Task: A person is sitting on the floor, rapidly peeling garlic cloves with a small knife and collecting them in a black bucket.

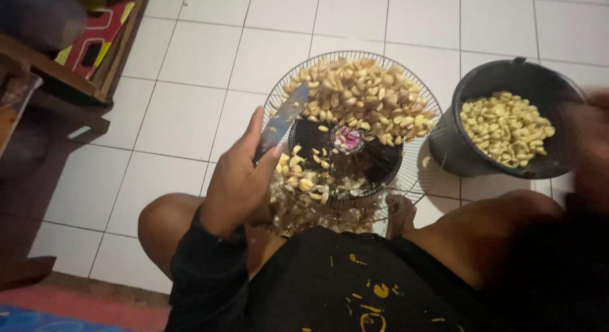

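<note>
Five fingers of the left hand (236,179) were clenched around the handle of a knife (281,121), whose flat, dull grey blade, flecked with pale scraps, pointed up and away over the near left part of a round wire grille (419,155) lying on the white tiled floor (184,116). Just beside the thumb, peeled garlic cloves (303,174) lay scattered on the grille's dark centre disc (374,160), with papery skins (317,211) heaped along the near rim against the person's knees. Across the far half of the grille sat a thick pile of unpeeled cloves (361,97), tan and cream, reaching from the left rim to the right rim. Near the right edge of the grille, just apart from it, stood a black bucket (463,148) partly filled with pale yellow peeled cloves (506,127). The right hand (587,141) was a blur by the bucket's right rim; whether its fingers were closed or released I could not tell. A dark sleeve (203,268) covered the left forearm, and wooden furniture (57,72) stood at the far left of the floor.
</note>
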